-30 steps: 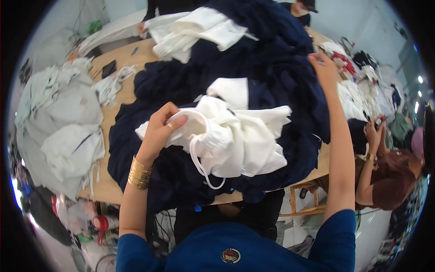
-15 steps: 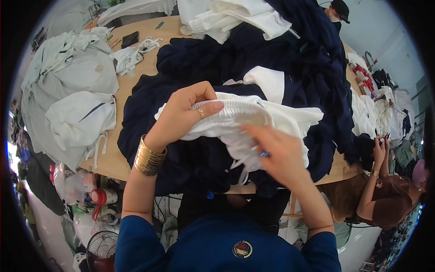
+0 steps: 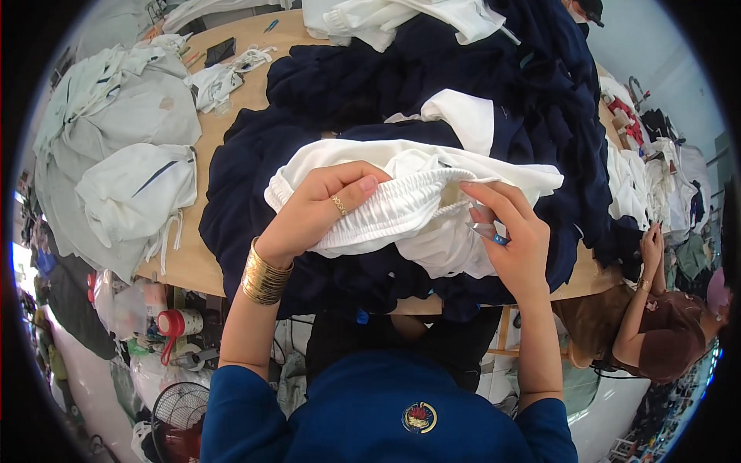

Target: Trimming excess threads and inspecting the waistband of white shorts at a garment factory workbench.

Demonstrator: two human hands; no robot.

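Observation:
A white garment with a gathered elastic waistband [image 3: 390, 207] is held up in front of me over a dark navy pile. My left hand [image 3: 320, 207] is closed on the left part of the waistband, thumb on top. At the band's right end, my right hand [image 3: 519, 243] pinches the edge between thumb and forefinger. Tucked in that same hand are small thread snips [image 3: 499, 240] with a blue handle and a metal blade. The lower part of the white garment hangs down beneath the band.
Navy garments [image 3: 347, 85] heap over the wooden table [image 3: 187, 266]. White garments [image 3: 135, 181] are piled at left, and more white cloth [image 3: 455, 116] lies behind my hands. A black flat item [image 3: 221, 51] lies far left. A co-worker [image 3: 664, 332] sits at right; a fan [image 3: 179, 420] stands lower left.
My right hand has moved right and up from the band's front to its right end, now pinching the edge. The waistband is spread wider, and the hanging drawstring is no longer seen.

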